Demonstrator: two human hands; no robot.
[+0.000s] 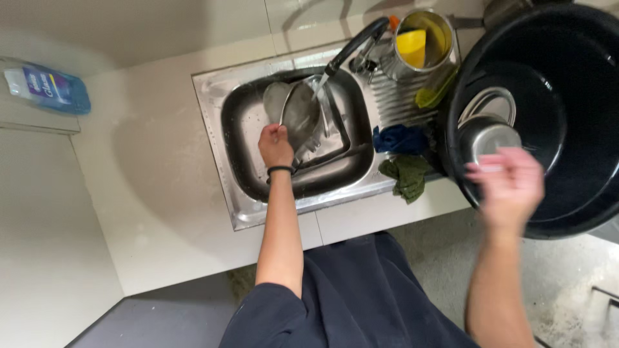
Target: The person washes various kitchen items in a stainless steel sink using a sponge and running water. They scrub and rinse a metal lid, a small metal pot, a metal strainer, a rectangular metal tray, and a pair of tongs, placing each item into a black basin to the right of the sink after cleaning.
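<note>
Nearest the camera: dark sleeves and both forearms reaching out over the counter edge. Right hand [509, 183] is motion-blurred, fingers spread loosely, hovering at the near rim of the big black tub [580, 200]; looks like it holds nothing, but the blur means I can't tell whether a fingertip touches the rim. The tub sits just right of the sink, so washed items drop straight in: a steel pot [488, 136] and a round lid [488, 102] are already inside it, near the hand. Left hand [276, 145], black band on the wrist, is closed in a grip around the lower edge of a round steel lid or plate [301, 115], holding it tilted up on edge inside the steel sink [225, 167]. The tilt puts its face right under the black faucet [351, 46], presumably so water runs off it; a second roundish piece shows just behind it, and more steel ware lies flat in the basin under the hand. On the drainer between sink and tub: a blue cloth [400, 137] and a green cloth [407, 174], within reach of either hand. Further back, a steel container [425, 40] with a yellow item in it stands by the faucet base. Far left on the counter, well apart, a blue pouch [48, 89].
</note>
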